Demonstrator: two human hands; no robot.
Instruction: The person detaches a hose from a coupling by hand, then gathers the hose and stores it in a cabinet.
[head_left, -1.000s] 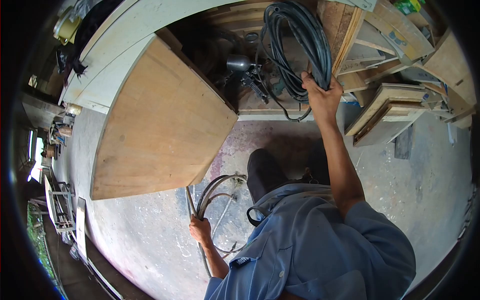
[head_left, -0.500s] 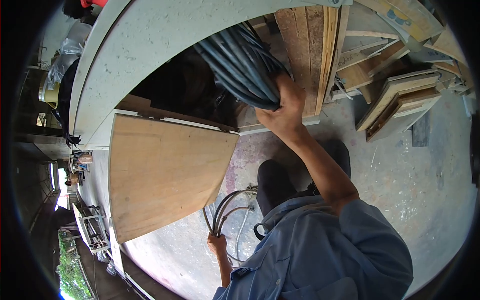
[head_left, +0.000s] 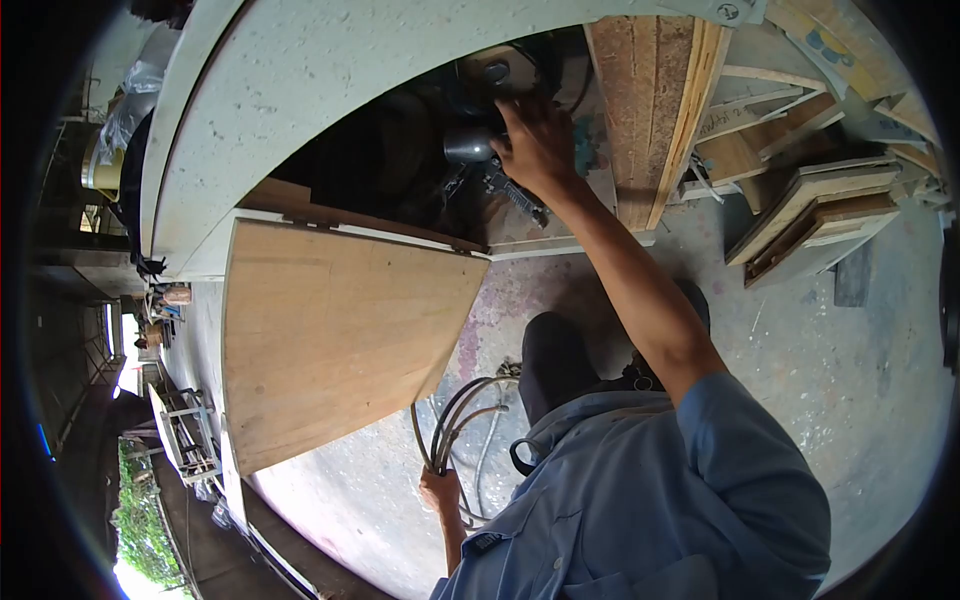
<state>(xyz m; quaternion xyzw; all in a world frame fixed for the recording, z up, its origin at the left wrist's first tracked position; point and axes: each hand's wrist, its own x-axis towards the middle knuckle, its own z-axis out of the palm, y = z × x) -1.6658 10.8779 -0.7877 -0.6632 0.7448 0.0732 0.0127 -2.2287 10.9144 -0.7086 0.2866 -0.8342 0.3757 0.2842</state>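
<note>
My right hand [head_left: 540, 148] reaches into the dark cabinet with its fingers apart, nothing visibly held in it. Close to its thumb is a dark grey rounded object [head_left: 468, 147], of a kind I cannot make out. Below the hand lies a dark, ridged item [head_left: 522, 203]. Low in the view, my left hand [head_left: 438, 490] is closed around loops of dark and brownish coiled hose [head_left: 446, 425], which hang beside my leg near the cabinet door.
The wooden cabinet door [head_left: 345, 345] stands open to the left. Above the opening curves a pale top [head_left: 400, 40]. Wooden boards [head_left: 645, 110] edge the right side, and stacked wooden frames [head_left: 815, 220] rest on the speckled floor [head_left: 790, 360].
The thick black coil has left my right hand and is no longer plainly seen. That hand has moved deeper into the cabinet and its fingers have opened. My left hand keeps its hold.
</note>
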